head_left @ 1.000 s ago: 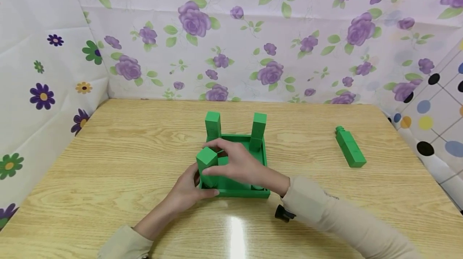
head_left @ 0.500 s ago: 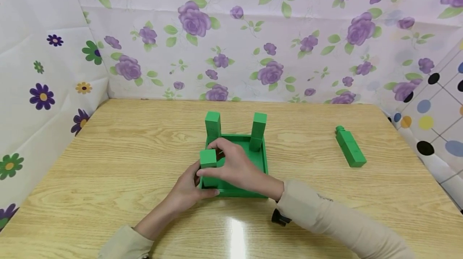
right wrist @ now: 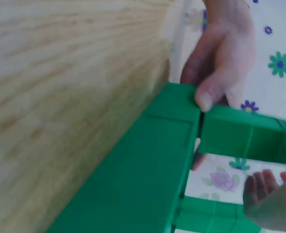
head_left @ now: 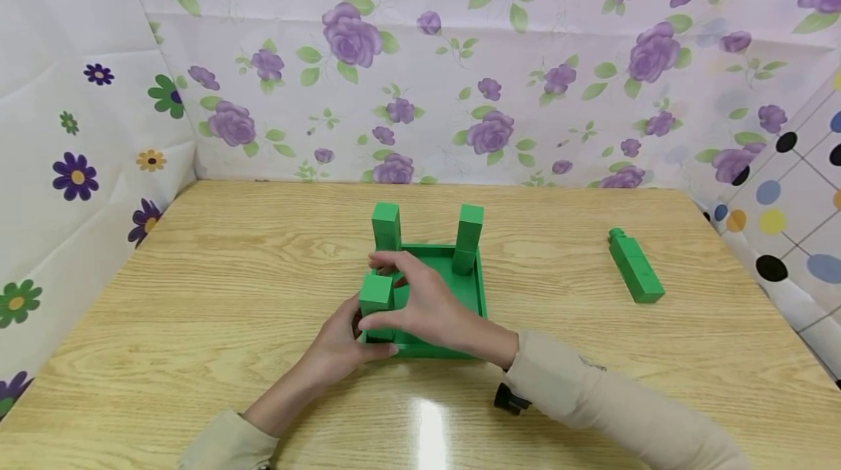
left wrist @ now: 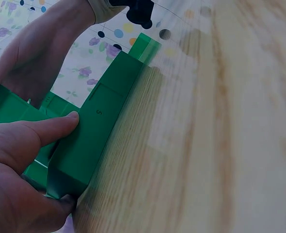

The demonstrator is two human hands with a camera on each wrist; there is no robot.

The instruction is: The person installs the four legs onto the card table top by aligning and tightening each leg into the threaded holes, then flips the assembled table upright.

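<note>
A shallow green square tray with a raised rim lies on the table. My left hand grips its front left corner, the thumb pressed on the rim and the fingers around the outside. At that corner a green square post stands up. My right hand is around this post, thumb on the near side and fingers beyond. In the right wrist view the fingers stand apart from the post's side. The post's foot is partly hidden. Two more green posts rise at the back left and back right corners.
Another green post, with a threaded knob at one end, lies on the right of the wooden table. A flowered sheet hangs behind the table. A dark wrist camera hangs under the right sleeve.
The front left post has turned about its length, and its top now faces squarer to me. My right fingers have spread wider around it. The left hand and tray have stayed put.
</note>
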